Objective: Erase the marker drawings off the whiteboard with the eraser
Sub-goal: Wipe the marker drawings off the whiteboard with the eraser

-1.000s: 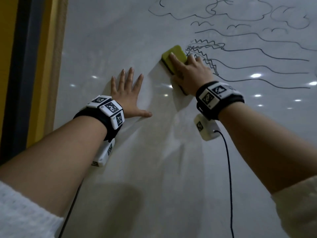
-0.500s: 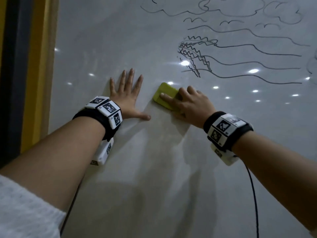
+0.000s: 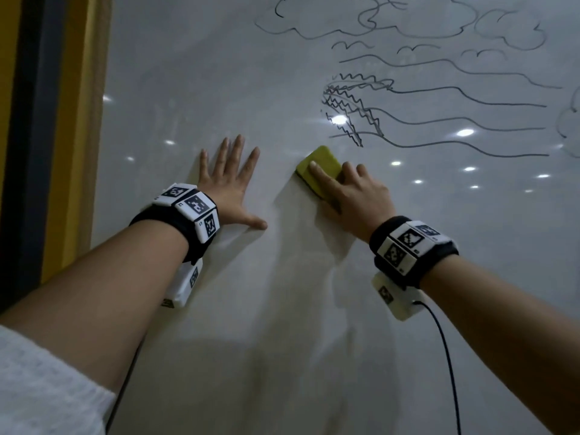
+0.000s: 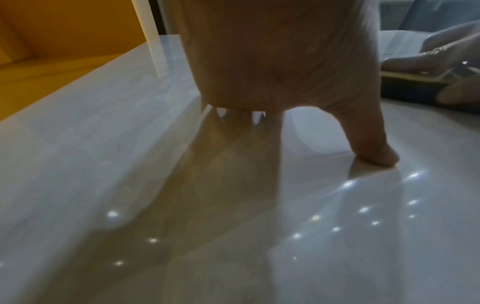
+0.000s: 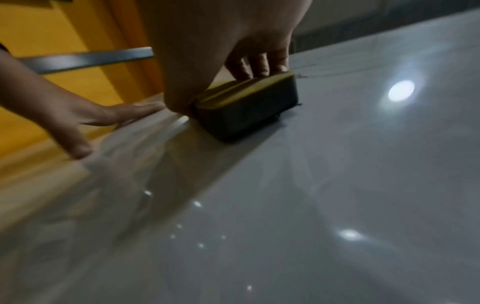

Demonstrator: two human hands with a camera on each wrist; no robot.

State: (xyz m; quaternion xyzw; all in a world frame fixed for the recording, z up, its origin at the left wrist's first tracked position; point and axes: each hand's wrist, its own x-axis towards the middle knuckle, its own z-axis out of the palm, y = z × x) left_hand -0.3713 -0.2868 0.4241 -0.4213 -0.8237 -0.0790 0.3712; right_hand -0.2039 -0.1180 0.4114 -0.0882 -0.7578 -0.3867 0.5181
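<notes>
Eraser [image 3: 318,169] gripped by right hand [image 3: 351,196] fingers on whiteboard [image 3: 282,309]; left hand [image 3: 230,189] flat, fingers spread.

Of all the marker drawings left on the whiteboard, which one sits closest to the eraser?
The zigzag scribble, just above and right of the yellow eraser gripped by the right hand. The clouds, birds and long wavy lines lie farther up or right.

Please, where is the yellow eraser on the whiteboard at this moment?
In the head view, the eraser lies flat against the whiteboard, gripped by the right hand, just below the zigzag drawing and to the right of the left hand.
</notes>
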